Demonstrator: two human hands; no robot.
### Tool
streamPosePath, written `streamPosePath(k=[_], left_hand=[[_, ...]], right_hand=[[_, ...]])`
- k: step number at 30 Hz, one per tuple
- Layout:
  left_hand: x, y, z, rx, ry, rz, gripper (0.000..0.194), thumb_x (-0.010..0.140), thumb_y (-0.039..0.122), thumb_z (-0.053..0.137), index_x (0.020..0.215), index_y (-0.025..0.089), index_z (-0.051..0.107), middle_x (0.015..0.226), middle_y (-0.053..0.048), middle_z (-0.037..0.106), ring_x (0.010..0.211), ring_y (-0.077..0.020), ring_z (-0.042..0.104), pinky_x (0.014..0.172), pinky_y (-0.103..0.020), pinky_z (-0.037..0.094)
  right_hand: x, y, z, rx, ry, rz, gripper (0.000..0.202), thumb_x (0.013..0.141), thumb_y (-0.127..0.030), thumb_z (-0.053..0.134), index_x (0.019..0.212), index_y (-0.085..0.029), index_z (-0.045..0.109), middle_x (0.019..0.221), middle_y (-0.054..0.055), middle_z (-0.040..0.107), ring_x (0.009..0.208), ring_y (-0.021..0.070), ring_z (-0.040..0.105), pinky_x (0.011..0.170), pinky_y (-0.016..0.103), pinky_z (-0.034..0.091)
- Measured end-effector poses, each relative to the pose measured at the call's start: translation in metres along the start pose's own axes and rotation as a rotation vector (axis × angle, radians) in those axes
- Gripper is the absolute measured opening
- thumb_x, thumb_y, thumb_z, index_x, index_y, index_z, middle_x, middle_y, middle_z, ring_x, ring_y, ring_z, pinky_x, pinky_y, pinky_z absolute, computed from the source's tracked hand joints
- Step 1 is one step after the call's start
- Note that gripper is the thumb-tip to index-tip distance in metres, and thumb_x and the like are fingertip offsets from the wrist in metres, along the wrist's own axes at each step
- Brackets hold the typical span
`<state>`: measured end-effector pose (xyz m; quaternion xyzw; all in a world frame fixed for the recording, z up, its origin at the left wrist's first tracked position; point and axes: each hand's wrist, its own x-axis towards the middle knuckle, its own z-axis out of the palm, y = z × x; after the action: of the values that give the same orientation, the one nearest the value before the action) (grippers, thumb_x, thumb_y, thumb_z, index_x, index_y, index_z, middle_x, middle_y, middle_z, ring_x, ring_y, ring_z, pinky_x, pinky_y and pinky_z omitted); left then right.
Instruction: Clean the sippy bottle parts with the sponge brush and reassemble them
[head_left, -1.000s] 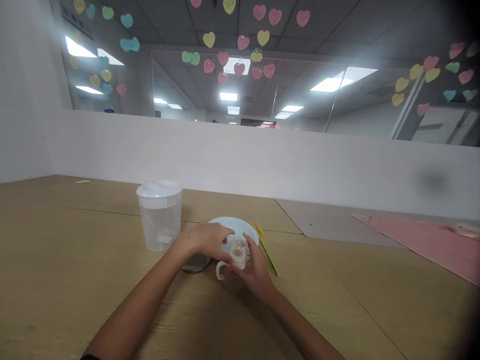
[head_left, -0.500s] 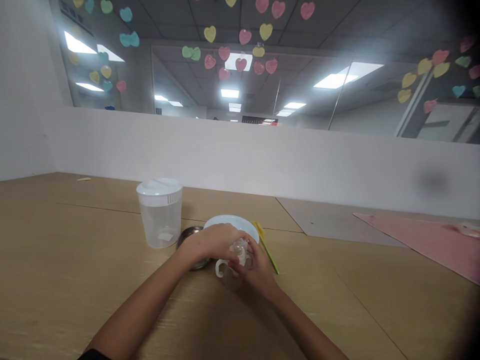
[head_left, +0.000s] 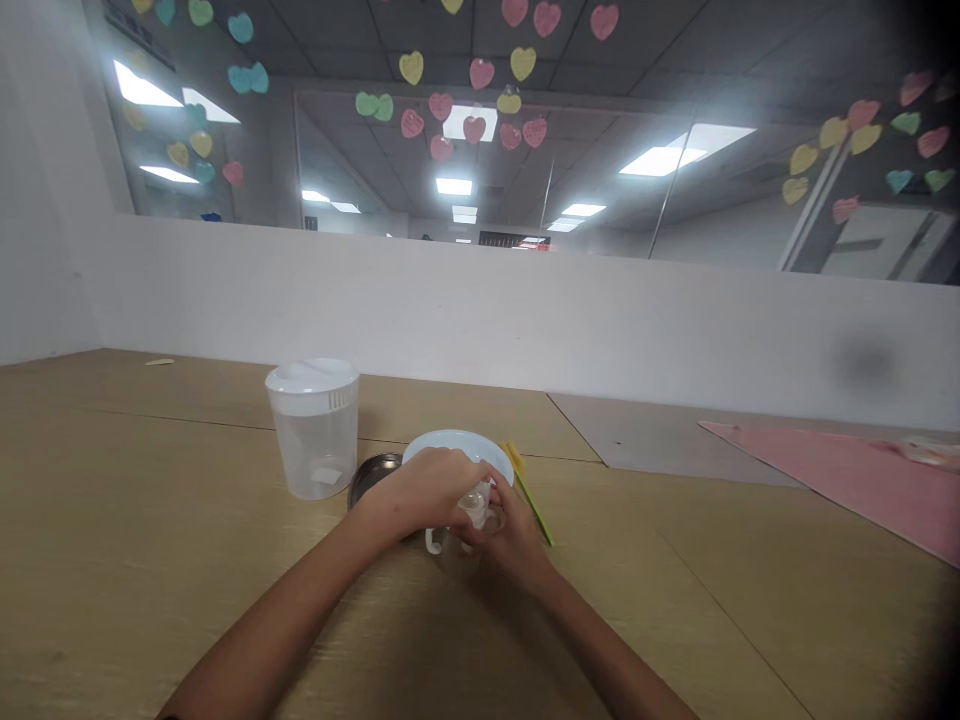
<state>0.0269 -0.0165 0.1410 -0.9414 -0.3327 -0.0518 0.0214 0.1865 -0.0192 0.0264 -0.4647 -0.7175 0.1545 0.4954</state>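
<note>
My left hand (head_left: 431,485) curls over the upper part of a clear baby bottle (head_left: 459,556), with its fingers wrapped round the top. From the other side, my right hand (head_left: 516,540) grips the same bottle near its collar. A white curved handle sticks out on the bottle's left, and a clear nipple shows between the hands. The fingers hide much of the collar. Just behind the hands lies a pale round plate or shallow bowl (head_left: 456,438). A metal bowl (head_left: 365,478) is partly covered by my left hand and wrist.
A translucent lidded bucket (head_left: 315,435) stands at the left. Right of the plate lies a thin green stick with a yellow end (head_left: 534,502). A pink cloth or mat (head_left: 832,475) and a grey sheet (head_left: 645,435) cover the right rear, before a white wall (head_left: 480,310).
Both hands remain on the bottle, and my left fingers have shifted slightly around its top. The whole view has moved a little, so things appear slightly further left.
</note>
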Motion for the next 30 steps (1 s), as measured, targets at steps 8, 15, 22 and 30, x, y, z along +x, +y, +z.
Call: streamPosePath(k=[8,15,22,30], left_hand=[[0.000,-0.013,-0.002,-0.114,-0.007,0.015,0.038,0.069,0.035,0.066,0.105,0.025,0.060,0.090,-0.002,0.068,0.082,-0.0222,0.062,0.055,-0.026,0.036],[-0.009,-0.026,-0.018,-0.311,0.174,-0.098,0.048,0.081,0.060,0.047,0.103,0.019,0.056,0.096,-0.005,0.065,0.082,-0.0201,0.059,0.067,-0.029,0.040],[-0.003,-0.043,-0.004,-0.252,0.203,-0.130,0.036,0.077,0.026,0.052,0.111,0.016,0.044,0.114,-0.009,0.055,0.100,-0.0220,0.053,0.082,-0.032,0.042],[0.014,-0.054,0.024,-0.120,-0.106,-0.274,0.037,0.078,0.033,0.056,0.111,0.018,0.047,0.103,-0.011,0.063,0.091,-0.0269,0.060,0.072,-0.033,0.045]], right_hand=[[0.002,-0.003,-0.001,0.075,-0.090,0.037,0.071,0.066,-0.036,0.074,0.129,-0.025,0.042,0.098,0.003,0.070,0.088,0.0223,0.066,0.078,0.038,0.052],[0.003,0.001,0.000,0.061,-0.099,0.034,0.072,0.068,-0.038,0.073,0.131,-0.022,0.041,0.104,0.007,0.068,0.095,0.0246,0.064,0.081,0.039,0.051],[0.002,0.002,0.000,0.048,-0.107,0.111,0.078,0.066,-0.040,0.073,0.133,-0.021,0.038,0.099,0.007,0.068,0.092,0.0237,0.064,0.085,0.042,0.048],[0.002,-0.001,-0.001,0.019,-0.092,0.108,0.078,0.065,-0.040,0.074,0.132,-0.021,0.040,0.103,0.009,0.069,0.099,0.0257,0.062,0.086,0.041,0.047]])
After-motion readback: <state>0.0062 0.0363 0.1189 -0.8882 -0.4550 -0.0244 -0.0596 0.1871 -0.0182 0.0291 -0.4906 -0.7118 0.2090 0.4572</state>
